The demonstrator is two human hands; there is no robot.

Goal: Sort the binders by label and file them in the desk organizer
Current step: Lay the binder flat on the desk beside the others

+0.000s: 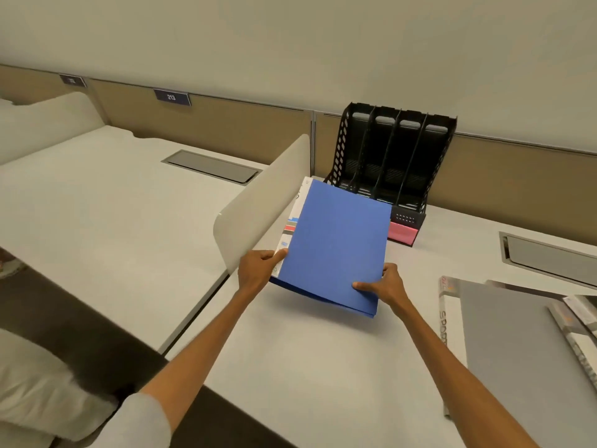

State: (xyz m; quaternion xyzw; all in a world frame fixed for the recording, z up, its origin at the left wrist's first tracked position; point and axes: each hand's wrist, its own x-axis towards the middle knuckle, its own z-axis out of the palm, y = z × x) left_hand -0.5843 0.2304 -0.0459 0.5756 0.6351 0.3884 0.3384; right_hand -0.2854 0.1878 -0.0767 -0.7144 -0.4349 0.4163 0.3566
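A grey sleeve (139, 421) on the left arm was closest, and both arms reached out over the white desk (307, 367). The left hand (258, 268) pinched the blue binder (336, 247) at its near corner by the spine, thumb on top. The right hand (384, 286) gripped the other near corner, thumb on top too. The binder was up off the desk, tilted, just in front of the black desk organizer (387, 156). A grey binder (504, 344) lay on the desk to the right. A good next move, I think, would be to read the spine label, stand the binder up straight, and slide it gently into one slot without bumping the walls.
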